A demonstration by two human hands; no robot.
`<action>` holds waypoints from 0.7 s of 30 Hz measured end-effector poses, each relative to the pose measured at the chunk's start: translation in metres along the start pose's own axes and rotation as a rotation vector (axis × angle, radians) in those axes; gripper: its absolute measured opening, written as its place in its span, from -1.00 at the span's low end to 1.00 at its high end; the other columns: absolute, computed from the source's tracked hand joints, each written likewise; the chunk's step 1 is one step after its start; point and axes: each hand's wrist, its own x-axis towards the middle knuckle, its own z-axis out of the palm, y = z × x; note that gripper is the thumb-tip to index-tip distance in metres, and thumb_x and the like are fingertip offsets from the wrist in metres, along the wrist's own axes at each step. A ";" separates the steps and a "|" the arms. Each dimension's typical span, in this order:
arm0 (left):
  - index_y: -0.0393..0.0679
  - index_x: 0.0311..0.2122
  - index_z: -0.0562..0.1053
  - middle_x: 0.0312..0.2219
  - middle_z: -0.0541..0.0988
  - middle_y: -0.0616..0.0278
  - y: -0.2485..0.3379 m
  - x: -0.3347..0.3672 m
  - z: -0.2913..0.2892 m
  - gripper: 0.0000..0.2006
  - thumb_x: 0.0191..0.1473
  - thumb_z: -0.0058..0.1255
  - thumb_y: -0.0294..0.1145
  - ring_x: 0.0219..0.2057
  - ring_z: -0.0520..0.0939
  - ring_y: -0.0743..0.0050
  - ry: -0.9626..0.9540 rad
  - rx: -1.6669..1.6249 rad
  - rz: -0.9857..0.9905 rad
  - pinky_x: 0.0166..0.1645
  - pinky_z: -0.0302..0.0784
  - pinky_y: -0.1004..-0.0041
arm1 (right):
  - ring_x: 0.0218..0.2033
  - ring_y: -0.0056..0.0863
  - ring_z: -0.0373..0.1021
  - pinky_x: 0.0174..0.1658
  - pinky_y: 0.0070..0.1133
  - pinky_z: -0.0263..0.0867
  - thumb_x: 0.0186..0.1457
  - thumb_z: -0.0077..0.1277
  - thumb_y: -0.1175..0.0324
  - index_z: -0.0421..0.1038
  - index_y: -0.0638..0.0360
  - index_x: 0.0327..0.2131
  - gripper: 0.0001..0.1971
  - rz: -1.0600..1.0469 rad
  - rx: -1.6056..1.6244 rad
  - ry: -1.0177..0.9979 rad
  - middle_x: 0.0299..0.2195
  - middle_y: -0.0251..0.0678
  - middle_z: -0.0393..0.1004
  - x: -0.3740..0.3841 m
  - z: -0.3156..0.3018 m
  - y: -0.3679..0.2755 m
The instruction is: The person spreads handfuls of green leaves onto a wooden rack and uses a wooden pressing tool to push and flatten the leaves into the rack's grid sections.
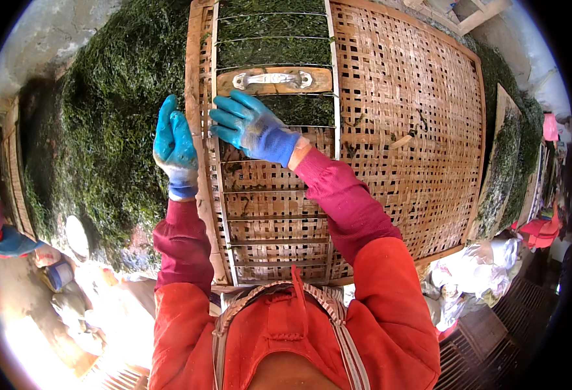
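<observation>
On the left, weed (pixel 120 110) is heaped. The left hand (pixel 176 149), fingers straight and close together, is just beside the mat's wooden rim (pixel 193 65). Over the frame (pixel 336 133), whose far cells show weed, is the right hand (pixel 250 127), fingers slightly spread, palm hidden. A handled block (pixel 276 80) lies across the frame, just beyond. The mat (pixel 409 110) spreads rightward.
</observation>
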 end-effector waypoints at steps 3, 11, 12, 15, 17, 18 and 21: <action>-0.27 0.19 0.49 -0.02 0.65 0.31 -0.011 0.005 -0.030 -0.63 0.29 0.00 -0.63 -0.52 0.32 0.91 -0.040 0.021 0.098 -0.46 0.25 0.73 | 0.32 -0.30 0.26 0.42 -0.19 0.06 0.04 0.23 0.38 0.61 -0.09 -0.40 -0.95 0.154 0.164 0.313 0.15 -0.38 0.53 -0.013 -0.006 0.022; -0.38 0.26 0.38 -0.07 0.64 0.23 -0.003 0.034 -0.017 -0.52 0.22 0.06 -0.67 -0.36 0.54 0.74 -0.317 -0.332 -0.072 -0.28 0.50 0.69 | 0.47 -0.32 -0.01 0.51 -0.07 -0.28 0.31 -0.09 0.30 0.53 -0.07 0.09 -0.66 0.345 -0.107 -0.167 0.34 -0.41 0.31 -0.140 -0.114 0.077; -0.30 0.24 0.42 0.04 0.58 0.09 0.004 0.042 0.009 -0.54 0.23 0.10 -0.54 -0.05 0.50 0.38 -0.422 -0.069 0.125 0.04 0.43 0.42 | 0.48 -0.31 -0.06 0.51 -0.05 -0.36 0.39 -0.18 0.20 0.47 -0.06 0.16 -0.63 0.377 -0.234 -0.405 0.38 -0.40 0.24 -0.134 -0.112 0.064; 0.05 0.16 0.53 0.23 0.49 0.17 0.008 0.034 0.081 -0.56 0.18 0.22 -0.22 0.39 0.24 -0.03 -0.714 0.424 0.268 0.50 0.02 0.07 | 0.44 -0.34 -0.05 0.48 -0.20 -0.29 0.42 -0.23 0.13 0.40 0.01 0.21 -0.59 0.541 -0.014 -0.459 0.37 -0.32 0.21 -0.118 -0.105 0.050; -0.03 -0.08 0.60 0.23 0.49 0.19 0.017 0.044 0.107 -0.74 0.11 0.26 -0.31 0.38 0.24 -0.10 -0.732 0.510 0.377 0.46 0.10 0.05 | 0.32 -0.33 0.19 0.38 -0.29 0.01 0.39 -0.15 0.24 0.48 0.08 0.09 -0.67 0.564 0.315 -0.170 0.22 -0.23 0.38 -0.126 -0.117 0.066; -0.06 -0.17 0.61 0.22 0.49 0.15 0.020 0.052 0.108 -0.81 0.08 0.26 -0.36 0.36 0.29 -0.14 -0.683 0.634 0.545 0.41 0.23 0.06 | 0.25 -0.33 0.31 0.34 -0.33 0.16 0.37 -0.10 0.29 0.52 0.12 0.03 -0.71 0.557 0.480 -0.021 0.15 -0.19 0.47 -0.130 -0.122 0.076; -0.11 -0.31 0.60 0.16 0.54 0.14 0.049 0.061 0.084 -0.94 0.06 0.21 -0.47 0.32 0.34 -0.15 -0.532 0.525 0.612 0.38 0.26 0.04 | 0.05 -0.32 0.51 0.15 -0.38 0.43 0.31 0.02 0.40 0.56 0.20 -0.03 -0.77 0.587 0.451 0.406 0.01 -0.17 0.60 -0.157 -0.125 0.106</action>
